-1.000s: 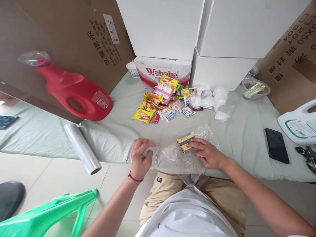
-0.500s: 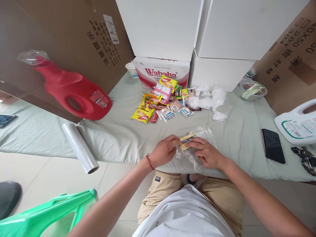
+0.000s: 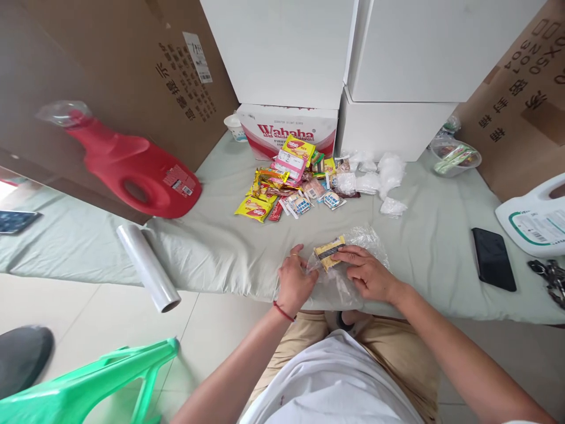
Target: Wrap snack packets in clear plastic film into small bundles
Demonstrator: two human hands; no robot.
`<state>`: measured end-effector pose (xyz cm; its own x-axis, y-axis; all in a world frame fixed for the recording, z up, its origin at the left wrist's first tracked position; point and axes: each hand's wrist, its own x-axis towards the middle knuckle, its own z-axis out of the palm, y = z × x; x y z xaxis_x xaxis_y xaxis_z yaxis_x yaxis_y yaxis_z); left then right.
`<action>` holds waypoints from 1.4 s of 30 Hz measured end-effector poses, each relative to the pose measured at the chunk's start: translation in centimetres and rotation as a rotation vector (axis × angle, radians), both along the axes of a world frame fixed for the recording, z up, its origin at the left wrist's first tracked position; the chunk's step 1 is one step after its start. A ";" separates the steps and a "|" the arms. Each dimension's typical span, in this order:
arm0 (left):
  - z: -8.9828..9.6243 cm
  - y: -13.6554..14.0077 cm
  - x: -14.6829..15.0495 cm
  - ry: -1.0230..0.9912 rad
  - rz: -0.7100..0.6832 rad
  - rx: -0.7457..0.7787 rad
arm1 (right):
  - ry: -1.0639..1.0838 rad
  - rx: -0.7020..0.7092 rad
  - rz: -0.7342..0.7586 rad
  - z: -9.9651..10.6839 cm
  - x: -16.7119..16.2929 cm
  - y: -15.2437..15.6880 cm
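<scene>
A small yellow snack packet (image 3: 329, 252) with a dark band lies on a crumpled sheet of clear plastic film (image 3: 368, 240) near the front edge of the cloth-covered surface. The fingers of my right hand (image 3: 367, 274) press down on the packet's right side, holding it against the film. At the left edge of the film is my left hand (image 3: 295, 284), thumb and fingers closed on the plastic, the index finger reaching forward. Part of the film is hidden under my right hand.
Behind lie a pile of snack packets (image 3: 256, 207) and several film-wrapped bundles (image 3: 391, 171). A film roll (image 3: 148, 268) overhangs the front edge at left, near a red jug (image 3: 136, 165). On the right are a black phone (image 3: 493, 259), keys (image 3: 549, 277) and a white jug (image 3: 536, 221).
My left hand has moved off the snack packet to the film's left edge, its wrist shifting right. My right hand stays on the packet.
</scene>
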<state>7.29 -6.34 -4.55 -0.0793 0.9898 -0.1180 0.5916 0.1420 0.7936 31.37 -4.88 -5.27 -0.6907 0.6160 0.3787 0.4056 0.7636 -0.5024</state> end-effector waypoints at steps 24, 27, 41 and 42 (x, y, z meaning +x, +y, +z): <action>-0.7 -5.7 -5.8 0.401 -0.896 0.333 | 0.207 -0.153 0.051 -0.4 -0.4 1.5; 1.5 -6.2 -6.7 0.238 -1.004 0.212 | 0.223 -0.141 0.062 -0.6 -0.4 1.8; 0.8 3.7 0.4 0.065 -0.837 0.542 | 0.170 -0.146 -0.090 0.3 0.6 0.5; 0.1 3.5 0.6 0.096 -0.826 0.531 | 0.177 -0.157 -0.213 0.5 1.2 -0.2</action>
